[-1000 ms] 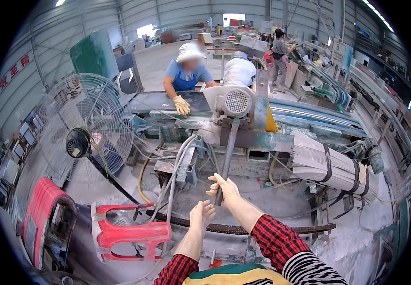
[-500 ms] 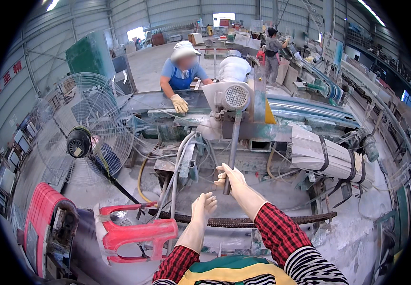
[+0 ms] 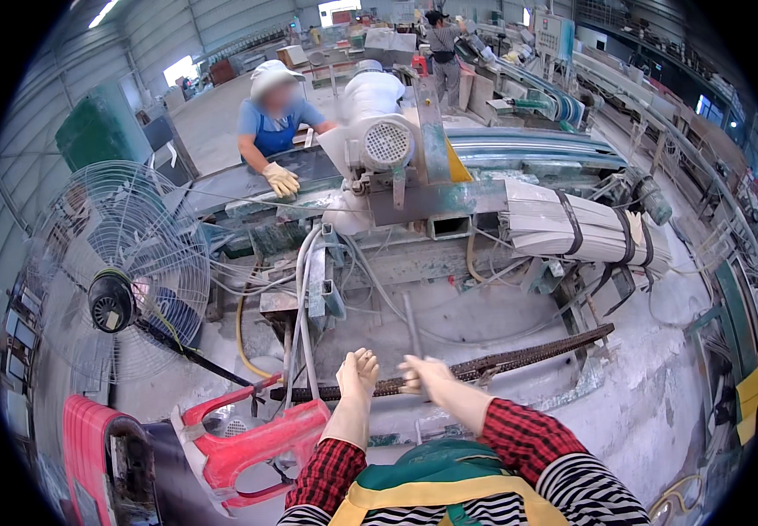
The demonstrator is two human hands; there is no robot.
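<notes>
My right hand (image 3: pixel 432 377), in a cream glove and slightly blurred, is closed around a grey metal pipe (image 3: pixel 412 323). The pipe stands nearly upright, its upper end below the machine and apart from it. My left hand (image 3: pixel 358 373), gloved alike, is curled into a fist beside it, with nothing showing in the fingers. Beyond the pipe, a motor with a round perforated cover (image 3: pixel 388 143) sits on the machine, and a short stub (image 3: pixel 399 188) hangs beneath it. A long, rusty, ridged bar (image 3: pixel 532 358) runs behind my hands.
A caged fan (image 3: pixel 116 272) stands at left, above a red plastic stool (image 3: pixel 261 443). Strapped pale strips (image 3: pixel 585 226) lie right on the machine. Grey hoses (image 3: pixel 306 307) hang near my left hand. Across the bench, a person in a white hat (image 3: pixel 276 131) rests a gloved hand on it.
The pipe has come away from beneath the motor and moved down toward me with my right hand. My left hand has curled tighter. The view has shifted, so the machine sits farther left.
</notes>
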